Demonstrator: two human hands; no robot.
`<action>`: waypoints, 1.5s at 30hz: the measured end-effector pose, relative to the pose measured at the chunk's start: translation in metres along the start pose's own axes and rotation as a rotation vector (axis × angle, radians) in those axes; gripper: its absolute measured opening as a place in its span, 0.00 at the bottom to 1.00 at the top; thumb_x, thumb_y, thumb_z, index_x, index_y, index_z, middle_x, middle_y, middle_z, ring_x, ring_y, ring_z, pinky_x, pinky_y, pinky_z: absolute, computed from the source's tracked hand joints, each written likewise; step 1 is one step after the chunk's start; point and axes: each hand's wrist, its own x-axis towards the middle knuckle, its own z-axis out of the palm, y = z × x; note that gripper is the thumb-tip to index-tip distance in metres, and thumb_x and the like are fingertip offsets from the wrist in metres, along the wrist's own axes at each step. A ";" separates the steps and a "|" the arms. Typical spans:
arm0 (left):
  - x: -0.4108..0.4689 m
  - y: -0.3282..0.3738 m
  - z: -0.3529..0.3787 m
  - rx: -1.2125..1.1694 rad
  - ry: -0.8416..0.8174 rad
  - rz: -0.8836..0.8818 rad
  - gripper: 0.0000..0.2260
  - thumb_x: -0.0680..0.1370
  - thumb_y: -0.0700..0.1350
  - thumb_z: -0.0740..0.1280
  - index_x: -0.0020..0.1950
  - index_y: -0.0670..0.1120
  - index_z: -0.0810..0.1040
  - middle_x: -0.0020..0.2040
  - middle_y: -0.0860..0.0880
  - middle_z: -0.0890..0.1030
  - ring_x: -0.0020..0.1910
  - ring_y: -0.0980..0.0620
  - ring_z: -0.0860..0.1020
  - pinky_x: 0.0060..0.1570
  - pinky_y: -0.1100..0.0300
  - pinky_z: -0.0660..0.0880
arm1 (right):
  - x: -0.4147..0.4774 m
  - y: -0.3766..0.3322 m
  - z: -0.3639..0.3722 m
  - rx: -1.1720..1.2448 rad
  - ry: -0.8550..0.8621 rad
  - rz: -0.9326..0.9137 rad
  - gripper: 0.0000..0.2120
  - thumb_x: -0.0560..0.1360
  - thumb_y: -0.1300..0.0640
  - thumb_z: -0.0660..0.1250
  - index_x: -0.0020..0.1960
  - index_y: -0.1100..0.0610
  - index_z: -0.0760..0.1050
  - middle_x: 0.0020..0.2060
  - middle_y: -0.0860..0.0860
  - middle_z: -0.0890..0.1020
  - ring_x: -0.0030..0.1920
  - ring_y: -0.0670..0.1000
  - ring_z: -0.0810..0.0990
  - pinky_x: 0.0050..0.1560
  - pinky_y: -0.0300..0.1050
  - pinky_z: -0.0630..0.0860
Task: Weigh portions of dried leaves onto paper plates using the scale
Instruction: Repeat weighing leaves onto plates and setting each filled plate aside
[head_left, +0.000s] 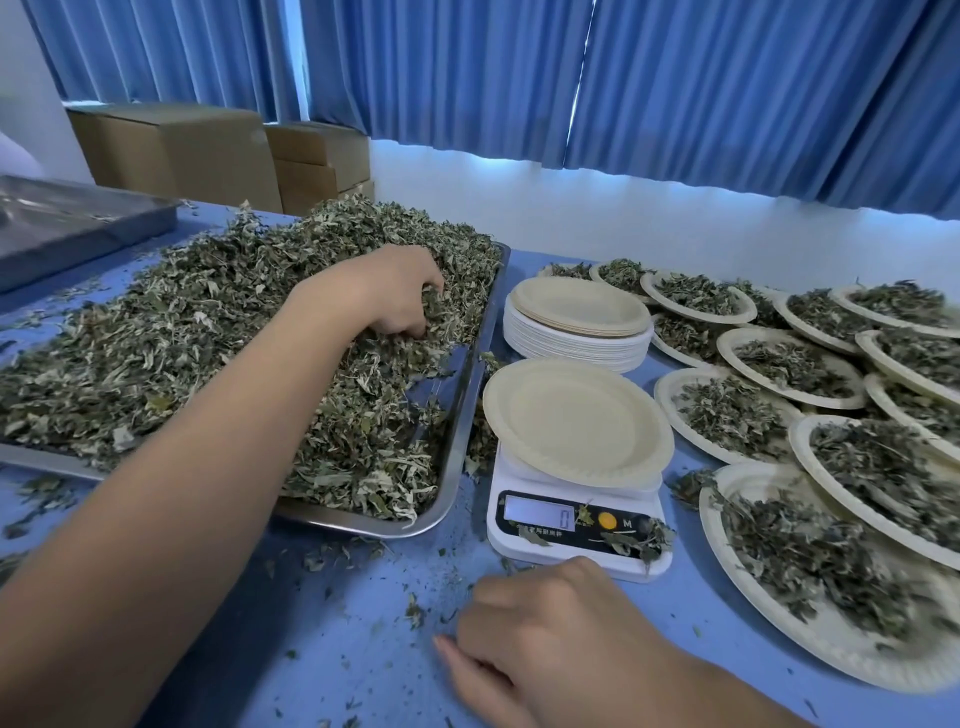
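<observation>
A big heap of dried green leaves (182, 332) fills a steel tray (457, 415) on the left. My left hand (395, 291) digs into the heap, fingers curled round a clump of leaves. A small white scale (576, 530) stands right of the tray, its display reading 0. An empty paper plate (576, 421) sits on top of it. My right hand (545, 639) rests on the blue table in front of the scale, fingers loosely curled, holding nothing.
A stack of empty paper plates (576, 322) stands behind the scale. Several plates filled with leaves (810, 566) overlap at the right. Leaf crumbs litter the blue table (337, 623). A second steel tray (67, 223) and cardboard boxes (176, 150) sit at the back left.
</observation>
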 end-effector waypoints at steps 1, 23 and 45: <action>0.000 0.000 -0.001 -0.034 0.020 0.002 0.23 0.77 0.40 0.73 0.72 0.46 0.74 0.68 0.41 0.76 0.52 0.41 0.80 0.50 0.49 0.77 | 0.000 0.000 0.000 0.007 -0.007 0.002 0.21 0.81 0.46 0.64 0.30 0.50 0.69 0.27 0.46 0.67 0.26 0.47 0.65 0.24 0.42 0.66; -0.020 0.059 0.006 -0.538 -0.073 0.274 0.13 0.76 0.36 0.72 0.56 0.50 0.82 0.53 0.53 0.83 0.53 0.54 0.82 0.56 0.57 0.78 | 0.003 0.000 -0.008 0.056 -0.043 -0.010 0.19 0.83 0.46 0.62 0.36 0.47 0.61 0.29 0.45 0.63 0.27 0.49 0.66 0.26 0.44 0.67; 0.001 0.009 0.021 0.071 -0.416 0.113 0.11 0.72 0.44 0.79 0.47 0.49 0.79 0.47 0.44 0.82 0.39 0.46 0.77 0.42 0.54 0.74 | 0.003 -0.001 -0.008 0.065 -0.021 -0.041 0.19 0.82 0.47 0.63 0.36 0.47 0.60 0.30 0.44 0.60 0.27 0.48 0.64 0.25 0.44 0.67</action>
